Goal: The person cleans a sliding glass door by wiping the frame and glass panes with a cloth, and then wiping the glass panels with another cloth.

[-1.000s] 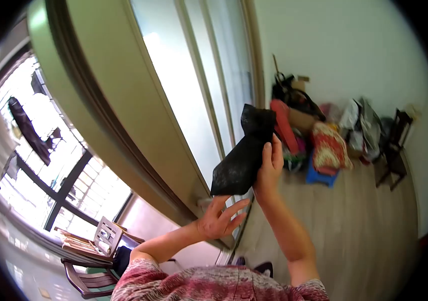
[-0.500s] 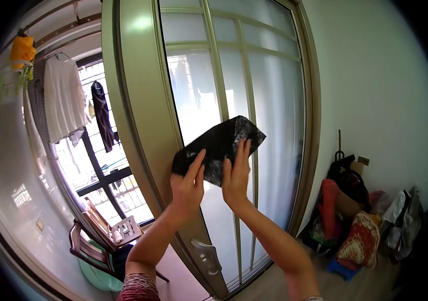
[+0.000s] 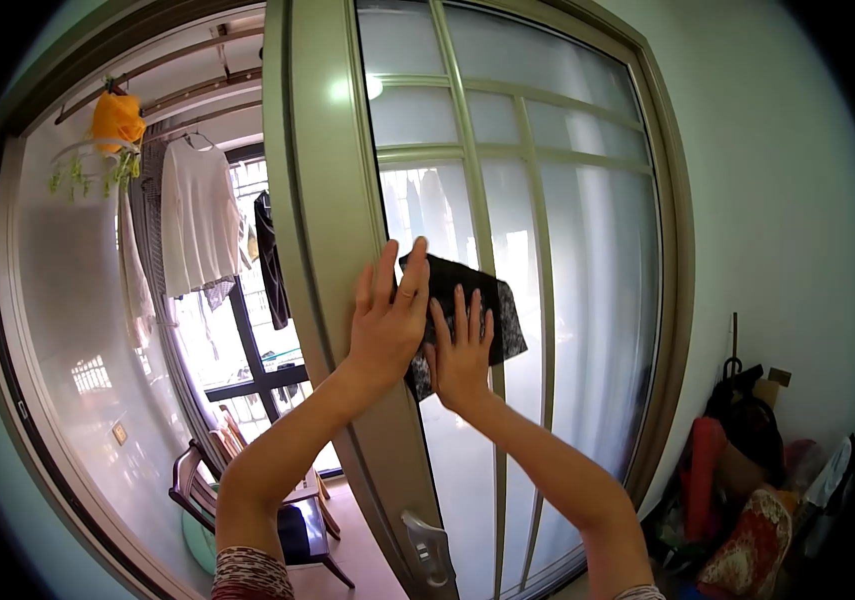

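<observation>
A black cloth [image 3: 484, 284] with lace-like grey patterned ends lies against the frosted glass [image 3: 597, 300] of a sliding door. My right hand [image 3: 462, 355] rests flat on the cloth with its fingers spread. At the cloth's left edge, my left hand [image 3: 390, 325] is raised with its fingers stretched out and overlaps the door's metal frame [image 3: 312, 190]. Whether the left palm touches the cloth is hidden from this side. Lower down, the door's handle [image 3: 427, 550] sits below both forearms.
Through the doorway on the left are a hanging white top [image 3: 197, 215], an orange item [image 3: 117, 122] on a hanger and a dark wooden chair [image 3: 192, 480]. Bags and a red patterned cushion [image 3: 747, 555] are piled by the right wall.
The cloth now lies lower and flatter against the glass. My left hand has moved up at its left edge, and my right hand has spread its fingers. The view has shifted left.
</observation>
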Demonstrator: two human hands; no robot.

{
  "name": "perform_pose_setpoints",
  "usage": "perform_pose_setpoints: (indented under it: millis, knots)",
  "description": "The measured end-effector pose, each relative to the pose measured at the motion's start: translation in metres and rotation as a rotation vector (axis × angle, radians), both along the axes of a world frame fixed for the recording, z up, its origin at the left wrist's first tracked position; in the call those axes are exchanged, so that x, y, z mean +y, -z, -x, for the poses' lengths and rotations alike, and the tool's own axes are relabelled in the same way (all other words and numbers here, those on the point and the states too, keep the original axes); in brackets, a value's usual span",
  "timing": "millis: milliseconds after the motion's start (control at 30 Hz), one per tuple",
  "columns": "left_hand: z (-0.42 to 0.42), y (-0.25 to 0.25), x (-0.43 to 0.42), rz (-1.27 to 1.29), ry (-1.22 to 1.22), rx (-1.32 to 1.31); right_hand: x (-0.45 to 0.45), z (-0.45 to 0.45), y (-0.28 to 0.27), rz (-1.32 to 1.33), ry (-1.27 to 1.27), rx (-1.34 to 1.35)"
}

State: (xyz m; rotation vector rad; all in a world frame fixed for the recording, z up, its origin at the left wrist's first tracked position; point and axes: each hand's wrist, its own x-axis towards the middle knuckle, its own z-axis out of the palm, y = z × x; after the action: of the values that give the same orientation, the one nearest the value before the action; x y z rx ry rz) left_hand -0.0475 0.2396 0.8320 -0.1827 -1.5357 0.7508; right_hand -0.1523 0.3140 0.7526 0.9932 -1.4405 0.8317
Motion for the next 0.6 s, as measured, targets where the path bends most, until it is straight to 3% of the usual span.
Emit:
perform_pose_setpoints:
  millis: [133, 233, 367, 600]
  knots:
    - [0.002, -0.026, -0.001, 0.087, -0.035, -0.017, -0.008, 0.021, -0.064, 0.017, -0.024, 0.172]
    - [0.003, -0.050, -0.001, 0.053, 0.105, -0.129, -0.013, 0.029, -0.113, 0.075, -0.014, 0.255]
    - [0.004, -0.082, -0.004, 0.026, -0.045, -0.145, -0.021, 0.037, -0.178, 0.129, 0.020, 0.374]
    - [0.050, -0.164, -0.008, -0.025, -0.097, 0.033, -0.019, 0.065, -0.286, 0.180, 0.042, 0.455]
